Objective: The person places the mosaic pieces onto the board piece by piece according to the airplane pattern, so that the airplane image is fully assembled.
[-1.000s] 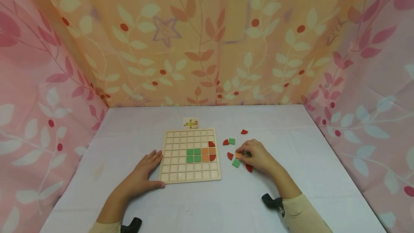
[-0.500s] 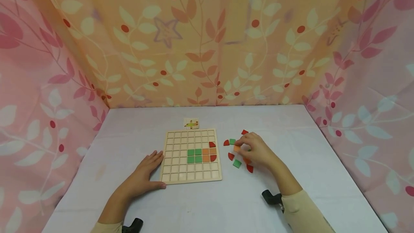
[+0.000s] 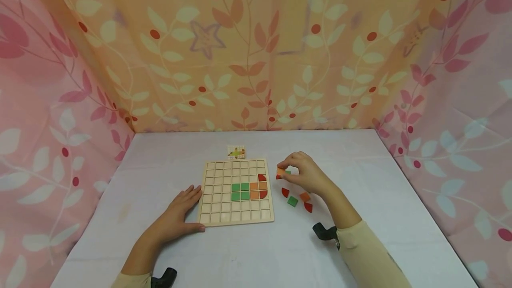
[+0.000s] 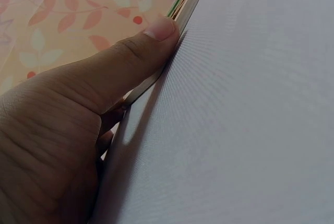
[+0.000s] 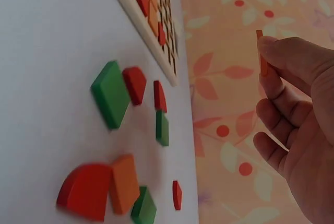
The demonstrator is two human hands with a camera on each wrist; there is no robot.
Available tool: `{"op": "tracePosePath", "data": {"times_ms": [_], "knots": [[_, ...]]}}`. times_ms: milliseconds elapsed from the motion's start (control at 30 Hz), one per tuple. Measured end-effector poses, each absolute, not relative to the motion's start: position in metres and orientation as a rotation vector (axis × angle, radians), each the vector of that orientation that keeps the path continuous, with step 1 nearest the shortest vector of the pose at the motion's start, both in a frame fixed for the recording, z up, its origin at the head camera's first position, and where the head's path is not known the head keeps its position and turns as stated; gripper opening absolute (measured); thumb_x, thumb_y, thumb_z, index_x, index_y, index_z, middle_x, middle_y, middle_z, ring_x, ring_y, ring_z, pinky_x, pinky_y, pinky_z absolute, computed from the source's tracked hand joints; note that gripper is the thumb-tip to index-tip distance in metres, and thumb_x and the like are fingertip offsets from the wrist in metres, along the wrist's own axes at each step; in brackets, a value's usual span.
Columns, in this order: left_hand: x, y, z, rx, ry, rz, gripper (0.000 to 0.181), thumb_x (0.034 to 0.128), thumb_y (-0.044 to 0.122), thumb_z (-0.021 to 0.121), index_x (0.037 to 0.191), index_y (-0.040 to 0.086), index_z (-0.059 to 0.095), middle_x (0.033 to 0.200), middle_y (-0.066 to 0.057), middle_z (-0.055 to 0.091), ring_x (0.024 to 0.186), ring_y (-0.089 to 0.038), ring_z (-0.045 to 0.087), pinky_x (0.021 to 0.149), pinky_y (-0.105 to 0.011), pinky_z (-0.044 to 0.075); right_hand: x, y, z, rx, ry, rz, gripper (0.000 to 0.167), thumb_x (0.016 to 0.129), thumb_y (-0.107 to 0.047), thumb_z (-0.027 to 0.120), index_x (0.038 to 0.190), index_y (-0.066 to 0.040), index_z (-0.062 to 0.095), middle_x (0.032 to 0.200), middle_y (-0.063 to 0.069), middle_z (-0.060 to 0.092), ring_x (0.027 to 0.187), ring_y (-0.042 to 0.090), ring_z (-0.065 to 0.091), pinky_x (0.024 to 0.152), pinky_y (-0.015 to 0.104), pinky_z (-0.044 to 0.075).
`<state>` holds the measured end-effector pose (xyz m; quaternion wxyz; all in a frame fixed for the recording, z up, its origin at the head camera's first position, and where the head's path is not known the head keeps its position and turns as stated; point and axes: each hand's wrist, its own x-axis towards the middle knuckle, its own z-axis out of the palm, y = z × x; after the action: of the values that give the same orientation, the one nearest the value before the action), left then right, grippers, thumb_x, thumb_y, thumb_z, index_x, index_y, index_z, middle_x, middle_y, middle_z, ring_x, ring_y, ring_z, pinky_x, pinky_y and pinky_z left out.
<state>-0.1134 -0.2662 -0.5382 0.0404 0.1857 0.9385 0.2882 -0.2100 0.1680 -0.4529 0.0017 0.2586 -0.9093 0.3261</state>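
My right hand [image 3: 306, 174] pinches an orange square tile [image 3: 281, 171] between thumb and finger, just right of the wooden grid board [image 3: 224, 224]. In the right wrist view the same tile [image 5: 262, 52] stands edge-on in the fingers of my right hand [image 5: 297, 93], raised above the table. My left hand [image 3: 174, 217] rests with spread fingers at the board's left edge. The left wrist view shows the thumb of my left hand [image 4: 78, 98] against the board's side. On the board lie several green squares [image 3: 240, 191], several orange squares [image 3: 254, 191] and red quarter-round pieces [image 3: 262, 178].
Right of the board lie loose pieces: a green square [image 3: 293, 201], an orange one [image 3: 305, 197], and red ones [image 3: 285, 192]. In the right wrist view, another green tile [image 5: 144, 206] lies beside the orange tile. A small pattern card [image 3: 236, 152] lies behind the board.
My right hand has moved up and left with the orange tile, from among the loose pieces towards the board's right edge. The left hand has stayed at the board.
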Motion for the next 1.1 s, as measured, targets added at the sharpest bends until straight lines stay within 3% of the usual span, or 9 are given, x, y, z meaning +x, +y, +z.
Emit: {"op": "tracePosePath", "data": {"times_ms": [267, 567, 933, 1100], "knots": [[-0.113, -0.267, -0.538, 0.561, 2.871, 0.881, 0.119, 0.0670, 0.065, 0.086, 0.159, 0.006, 0.037, 0.169, -0.005, 0.028, 0.158, -0.034, 0.016, 0.128, -0.052, 0.010, -0.220, 0.140, -0.451, 0.884, -2.842, 1.018, 0.029, 0.089, -0.026, 0.081, 0.117, -0.024, 0.077, 0.108, -0.012, 0.068, 0.115, 0.016, 0.054, 0.104, 0.045, 0.048], [-0.113, -0.268, -0.538, 0.598, 2.871, 0.898, 0.117, 0.0684, 0.063, 0.086, 0.159, 0.006, 0.037, 0.169, -0.006, 0.028, 0.158, -0.033, 0.017, 0.130, -0.042, 0.005, -0.228, 0.110, -0.460, 0.918, -2.857, 1.015, 0.028, 0.090, -0.027, 0.080, 0.118, -0.023, 0.077, 0.107, -0.011, 0.068, 0.117, 0.017, 0.054, 0.107, 0.044, 0.048], [-0.113, -0.268, -0.538, 0.584, 2.871, 0.881, 0.118, 0.0683, 0.064, 0.085, 0.159, 0.007, 0.037, 0.169, -0.005, 0.028, 0.158, -0.033, 0.016, 0.129, -0.047, 0.008, -0.232, 0.078, -0.471, 0.991, -2.855, 1.011, 0.028, 0.091, -0.030, 0.079, 0.118, -0.022, 0.077, 0.111, -0.008, 0.069, 0.117, 0.018, 0.054, 0.106, 0.044, 0.046], [-0.113, -0.267, -0.539, 0.595, 2.879, 0.877, 0.118, 0.0687, 0.066, 0.084, 0.159, 0.007, 0.037, 0.169, -0.005, 0.028, 0.158, -0.033, 0.017, 0.130, -0.043, 0.006, -0.236, 0.064, -0.478, 1.035, -2.870, 0.964, 0.028, 0.092, -0.030, 0.077, 0.118, -0.020, 0.078, 0.112, -0.006, 0.069, 0.116, 0.018, 0.055, 0.107, 0.043, 0.045]]}}
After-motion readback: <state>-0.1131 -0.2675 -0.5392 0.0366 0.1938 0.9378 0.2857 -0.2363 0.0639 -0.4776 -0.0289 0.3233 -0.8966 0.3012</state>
